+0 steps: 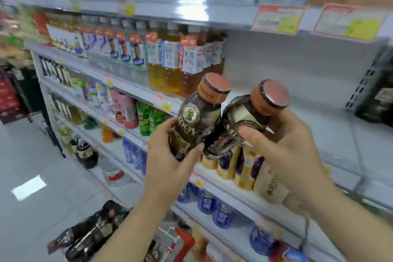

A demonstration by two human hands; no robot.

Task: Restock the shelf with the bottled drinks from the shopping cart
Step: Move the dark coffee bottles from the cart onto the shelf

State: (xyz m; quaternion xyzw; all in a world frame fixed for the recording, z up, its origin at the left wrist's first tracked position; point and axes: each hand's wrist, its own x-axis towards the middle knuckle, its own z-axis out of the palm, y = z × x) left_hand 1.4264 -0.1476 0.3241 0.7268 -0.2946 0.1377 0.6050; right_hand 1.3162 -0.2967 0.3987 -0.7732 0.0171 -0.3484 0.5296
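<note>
Here, at the far left of the frame, I see pale grey floor tiles (42, 155) with a bright patch of reflected light, and a blurred dark display of red packs beyond them. Low in the frame, left of centre, dark bottles (91, 234) lie in the shopping cart (182, 240), whose red handle and white wire show at the bottom centre. Moving right, the white shelf unit (131, 89) runs away toward the upper left, its rows packed with amber tea bottles (170, 66), green bottles and blue-labelled ones lower down, with yellow price tags along the edges. In the centre my left hand (168, 159) has its grip closed round the lower body of a dark brown bottle with a copper cap (200, 112), held nearly upright. Just right of it, my right hand (285, 147) grips a second matching bottle (251, 117), tilted to the right, the two bottles touching low down. Both sit in front of the middle shelf. Behind them, to the right, the shelf board (319, 130) is bare and grey, under large red-and-yellow price cards (278, 19) in the upper right.
</note>
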